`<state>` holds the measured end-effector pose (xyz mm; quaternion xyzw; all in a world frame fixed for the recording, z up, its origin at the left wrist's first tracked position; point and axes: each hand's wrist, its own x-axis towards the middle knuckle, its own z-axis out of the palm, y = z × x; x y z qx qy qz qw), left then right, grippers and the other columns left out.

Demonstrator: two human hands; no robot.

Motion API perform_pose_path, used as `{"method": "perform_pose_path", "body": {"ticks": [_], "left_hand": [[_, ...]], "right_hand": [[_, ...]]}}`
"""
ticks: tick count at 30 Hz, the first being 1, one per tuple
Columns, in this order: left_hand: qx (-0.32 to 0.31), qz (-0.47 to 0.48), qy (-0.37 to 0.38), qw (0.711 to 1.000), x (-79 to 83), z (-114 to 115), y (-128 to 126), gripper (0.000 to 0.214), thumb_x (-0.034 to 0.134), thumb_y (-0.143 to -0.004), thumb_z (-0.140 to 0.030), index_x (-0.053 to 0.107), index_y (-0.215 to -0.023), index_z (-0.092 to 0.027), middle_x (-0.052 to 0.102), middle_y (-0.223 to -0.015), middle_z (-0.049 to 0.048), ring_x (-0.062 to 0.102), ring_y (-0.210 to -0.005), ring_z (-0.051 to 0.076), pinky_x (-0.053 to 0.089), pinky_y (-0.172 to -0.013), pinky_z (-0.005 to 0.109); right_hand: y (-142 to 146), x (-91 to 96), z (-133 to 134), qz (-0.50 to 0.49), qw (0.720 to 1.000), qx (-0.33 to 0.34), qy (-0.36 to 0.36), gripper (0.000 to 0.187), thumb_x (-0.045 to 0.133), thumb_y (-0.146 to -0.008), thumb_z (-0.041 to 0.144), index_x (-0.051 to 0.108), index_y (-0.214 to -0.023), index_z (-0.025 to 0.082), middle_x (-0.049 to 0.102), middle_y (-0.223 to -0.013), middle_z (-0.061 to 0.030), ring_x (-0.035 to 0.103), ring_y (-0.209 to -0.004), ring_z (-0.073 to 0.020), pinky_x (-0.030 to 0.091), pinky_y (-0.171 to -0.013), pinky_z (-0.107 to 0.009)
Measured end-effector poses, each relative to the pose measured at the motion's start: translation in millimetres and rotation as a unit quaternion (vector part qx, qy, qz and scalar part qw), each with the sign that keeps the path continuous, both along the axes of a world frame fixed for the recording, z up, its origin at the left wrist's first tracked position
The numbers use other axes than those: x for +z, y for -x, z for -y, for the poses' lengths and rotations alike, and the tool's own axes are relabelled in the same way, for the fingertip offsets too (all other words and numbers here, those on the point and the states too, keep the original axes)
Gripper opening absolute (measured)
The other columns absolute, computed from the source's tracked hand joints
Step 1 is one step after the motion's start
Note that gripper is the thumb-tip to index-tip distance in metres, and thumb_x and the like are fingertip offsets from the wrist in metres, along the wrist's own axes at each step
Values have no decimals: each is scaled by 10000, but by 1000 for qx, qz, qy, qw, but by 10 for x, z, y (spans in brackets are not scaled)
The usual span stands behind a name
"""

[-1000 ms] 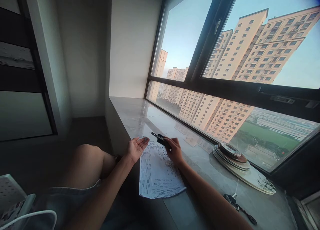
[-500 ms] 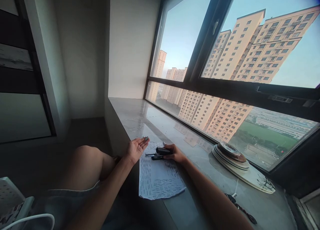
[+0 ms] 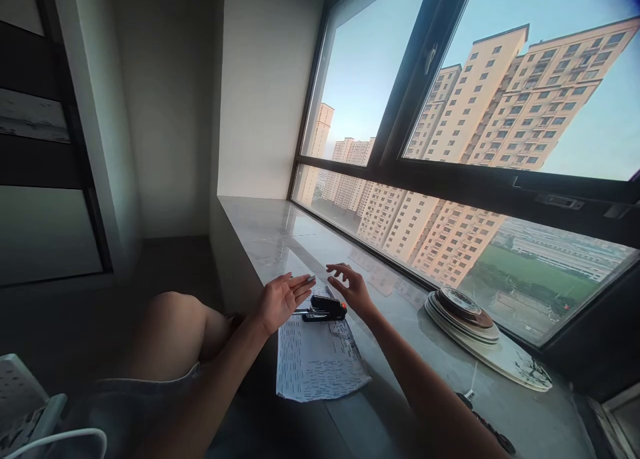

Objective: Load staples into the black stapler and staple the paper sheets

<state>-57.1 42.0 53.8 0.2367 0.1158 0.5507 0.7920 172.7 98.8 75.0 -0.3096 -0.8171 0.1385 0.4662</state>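
Note:
My left hand [image 3: 281, 304] is turned palm up with its fingers stretched out, carrying a small grey strip of staples [image 3: 311, 278] at the fingertips. Just beyond it, a black stapler [image 3: 326, 308] rests on a sheet of paper [image 3: 320, 372] covered in short dark lines. The stapler's metal magazine sticks out to the left, partly behind my left fingers. Above and right of the stapler hovers my right hand [image 3: 350, 287], its fingers apart and curved, holding nothing. The paper lies on the grey sill [image 3: 400, 339], its near edge jutting past the sill's edge.
A stack of plates [image 3: 465, 319] on an oval board [image 3: 525, 367] stands on the sill to the right, by the window. Dark keys [image 3: 493, 432] lie near my right forearm. A white object with a cable [image 3: 70, 434] is at lower left.
My right hand has let go of the stapler and risen above it. My left hand has moved right, towards the right hand, its palm still up.

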Motion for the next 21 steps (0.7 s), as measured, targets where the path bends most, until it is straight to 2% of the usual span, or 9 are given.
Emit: {"method": "perform_pose_path", "body": {"ticks": [3, 6, 11, 15, 18, 21], "left_hand": [[-12, 4, -8, 1000, 127, 121, -79, 512, 467, -978, -286, 509, -1375, 34, 589, -1344, 250, 488, -1351, 303, 408, -1137, 385], [-8, 9, 3, 1000, 205, 199, -136, 479, 463, -976, -263, 533, -1368, 3, 617, -1316, 229, 516, -1327, 304, 429, -1124, 400], [15, 21, 14, 1000, 199, 194, -152, 438, 476, -959, -230, 560, -1343, -37, 614, -1321, 222, 547, -1296, 314, 448, -1105, 443], [13, 15, 1, 1000, 187, 188, -118, 378, 498, -950, -228, 595, -1280, -72, 607, -1330, 210, 533, -1308, 326, 453, -1096, 466], [0, -10, -18, 1000, 192, 209, -86, 383, 528, -942, -274, 590, -1275, -97, 573, -1370, 203, 500, -1334, 345, 444, -1093, 488], [-6, -36, -44, 998, 181, 222, -66, 394, 562, -924, -325, 590, -1270, -138, 537, -1413, 185, 486, -1342, 360, 455, -1060, 513]], "right_hand": [[115, 80, 89, 11, 1000, 18, -9, 359, 691, -889, 425, 696, -1203, 251, 685, -1131, -81, 619, -866, -196, 477, -713, -325], [192, 79, 147, 14, 999, 28, -20, 316, 712, -873, 424, 729, -1134, 247, 690, -1054, -76, 621, -838, -193, 492, -712, -323], [243, 75, 189, 8, 999, 45, -21, 246, 685, -896, 408, 751, -1061, 239, 698, -973, -72, 626, -789, -186, 519, -728, -333], [235, 103, 203, 1, 997, 78, -11, 213, 650, -921, 403, 764, -988, 235, 696, -969, -77, 649, -879, -205, 526, -810, -359], [201, 90, 175, -18, 994, 108, 22, 200, 691, -891, 408, 763, -908, 222, 690, -934, -78, 643, -881, -212, 517, -827, -374], [161, 49, 126, -51, 983, 152, 89, 199, 753, -835, 405, 758, -864, 208, 675, -897, -72, 626, -848, -208, 507, -797, -361]]}}
